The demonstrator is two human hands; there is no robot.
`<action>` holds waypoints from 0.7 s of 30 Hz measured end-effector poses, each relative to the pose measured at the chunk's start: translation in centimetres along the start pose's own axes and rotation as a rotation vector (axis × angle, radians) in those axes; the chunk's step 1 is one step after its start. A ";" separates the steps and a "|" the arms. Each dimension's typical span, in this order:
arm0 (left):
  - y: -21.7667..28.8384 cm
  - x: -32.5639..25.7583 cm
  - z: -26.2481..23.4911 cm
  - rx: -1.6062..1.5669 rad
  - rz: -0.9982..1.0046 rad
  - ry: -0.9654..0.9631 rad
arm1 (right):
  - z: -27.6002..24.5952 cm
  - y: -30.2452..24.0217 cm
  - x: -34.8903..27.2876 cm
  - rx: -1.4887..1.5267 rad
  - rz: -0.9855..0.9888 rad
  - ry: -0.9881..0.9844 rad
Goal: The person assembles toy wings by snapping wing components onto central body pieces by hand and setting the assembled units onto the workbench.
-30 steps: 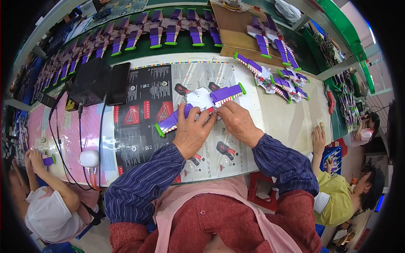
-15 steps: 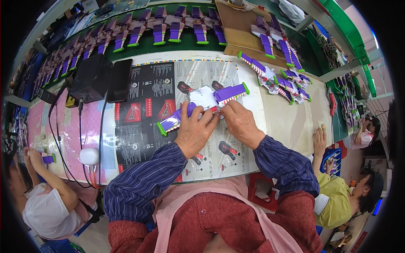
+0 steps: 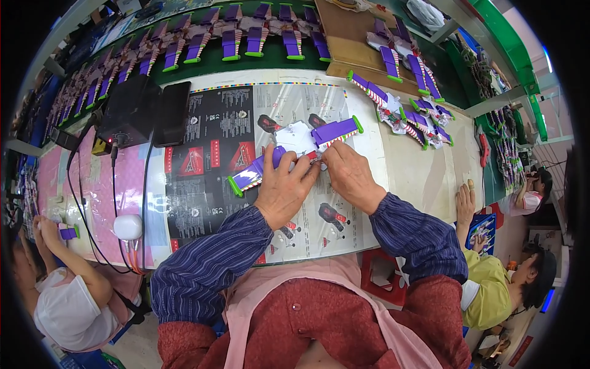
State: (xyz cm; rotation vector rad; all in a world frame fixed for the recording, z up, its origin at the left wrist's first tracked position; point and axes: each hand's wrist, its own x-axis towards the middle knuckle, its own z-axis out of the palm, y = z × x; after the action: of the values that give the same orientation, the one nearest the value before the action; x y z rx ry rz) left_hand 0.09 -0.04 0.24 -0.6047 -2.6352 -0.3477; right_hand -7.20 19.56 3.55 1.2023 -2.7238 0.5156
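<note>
The toy (image 3: 294,139) lies slantwise on the printed sheet (image 3: 301,218) covering the desk (image 3: 402,172) — white body, red middle, two purple wings (image 3: 335,131) with lime-green tips and red-and-white striped edges. The left hand (image 3: 284,189), loosely curled, fingers slightly apart, holds its near side; the right hand (image 3: 353,179) bunches its fingertips there — whether they pinch anything, I cannot tell.
</note>
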 end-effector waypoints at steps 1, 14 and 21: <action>0.0 0.0 0.0 -0.006 0.004 -0.005 | -0.2 -0.2 0.2 -0.018 0.014 -0.020; 0.5 0.2 -0.1 0.020 -0.002 -0.020 | -2.9 0.8 3.3 0.689 0.613 -0.361; -0.1 -0.2 0.0 0.022 -0.011 -0.018 | -1.4 1.7 2.4 1.045 0.604 -0.327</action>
State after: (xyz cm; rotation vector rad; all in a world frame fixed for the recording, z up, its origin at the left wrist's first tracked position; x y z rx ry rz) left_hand 0.23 -0.22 0.12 -0.5890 -2.6567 -0.3182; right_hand -10.08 19.49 5.04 0.4983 -3.1062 2.1618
